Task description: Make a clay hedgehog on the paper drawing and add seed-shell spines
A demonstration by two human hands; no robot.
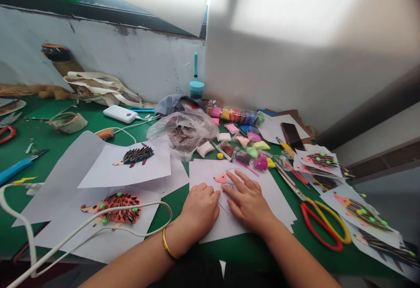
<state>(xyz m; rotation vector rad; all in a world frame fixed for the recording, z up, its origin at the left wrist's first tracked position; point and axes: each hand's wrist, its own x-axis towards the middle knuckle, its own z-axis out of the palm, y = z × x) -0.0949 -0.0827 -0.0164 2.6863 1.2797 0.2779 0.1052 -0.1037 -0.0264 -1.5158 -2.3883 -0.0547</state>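
A sheet of white paper [272, 196] lies in front of me with a line-drawn hedgehog; its pink clay head [220, 178] is in place on the outline. My right hand [247, 196] is flat over the drawn body, fingers spread, hiding much of it. My left hand [201, 209] rests on the paper's left part with its fingers curled in; their inside is hidden. A yellow clay ball [219, 156] and a pen [222, 151] lie just beyond the sheet. Clay packets in several colours, such as a magenta packet [260, 162], lie behind it.
Scissors [323, 222] lie to the right, beside finished seed hedgehogs [361, 213]. On the left are a dark seed hedgehog [138, 154], an orange one [114, 208], a looping white cable [82, 226] and a blue knife [19, 168]. A seed bag [183, 130] stands behind.
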